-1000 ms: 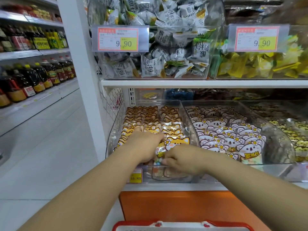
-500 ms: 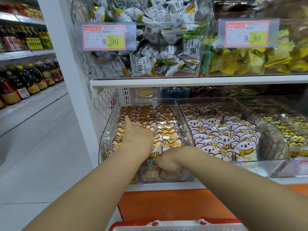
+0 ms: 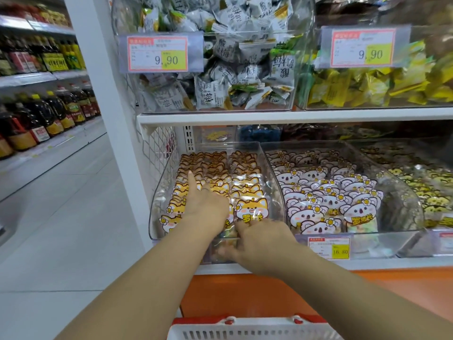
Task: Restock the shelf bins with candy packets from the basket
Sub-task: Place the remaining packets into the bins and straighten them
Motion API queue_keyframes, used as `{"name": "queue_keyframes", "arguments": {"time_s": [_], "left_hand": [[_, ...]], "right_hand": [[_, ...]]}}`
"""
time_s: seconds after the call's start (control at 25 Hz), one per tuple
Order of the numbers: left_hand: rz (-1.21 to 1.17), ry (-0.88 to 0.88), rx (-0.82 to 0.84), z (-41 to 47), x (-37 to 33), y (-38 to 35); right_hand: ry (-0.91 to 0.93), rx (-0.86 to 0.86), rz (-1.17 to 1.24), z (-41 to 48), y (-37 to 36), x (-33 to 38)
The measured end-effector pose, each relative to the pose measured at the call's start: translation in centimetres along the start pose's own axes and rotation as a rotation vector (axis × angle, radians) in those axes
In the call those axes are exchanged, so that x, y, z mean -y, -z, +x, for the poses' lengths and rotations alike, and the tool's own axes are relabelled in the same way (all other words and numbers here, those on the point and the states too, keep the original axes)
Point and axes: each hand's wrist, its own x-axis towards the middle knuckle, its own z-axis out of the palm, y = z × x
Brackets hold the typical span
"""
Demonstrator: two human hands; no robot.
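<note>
Touching fox packets (image 3: pixel 252 208) in bin (image 3: pixel 157 217) | left hand (image 3: pixel 206 209): index straight | right hand (image 3: pixel 262 240): blurred | holds unclear

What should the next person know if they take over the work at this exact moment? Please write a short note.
Left hand: rests on the fox packets in the left clear bin, index finger straight.
Right hand: at the front of that bin, touching the front packets; too blurred to tell its grip.
Basket: at the bottom edge of the view; its inside is not visible.
Done: the bin looks full, in rows.
Left: probably tidy the front row, then check the basket for more packets.
</note>
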Motion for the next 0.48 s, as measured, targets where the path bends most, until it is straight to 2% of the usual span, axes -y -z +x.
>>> {"name": "queue_keyframes", "arguments": {"time_s": [0.16,0.28,0.36,0.48], "left_hand": [[-0.048,0.011,-0.038,-0.3,0.1,-0.4],[-0.191,0.02,-0.112,-2.2,0.8,-0.3],[-0.28,0.019,-0.253,-3.8,0.6,-0.6],[-0.48,0.013,-0.588,-8.1,-1.0,-2.1]], "right_hand": [[-0.028,0.021,0.044,0.2,-0.1,0.0],[0.006,-0.134,0.084,-1.3,-0.2,-0.8],[0.082,-0.246,0.089,-3.2,-1.0,-1.3],[0.234,-0.449,0.246,-6.6,-3.1,-2.7]]}}
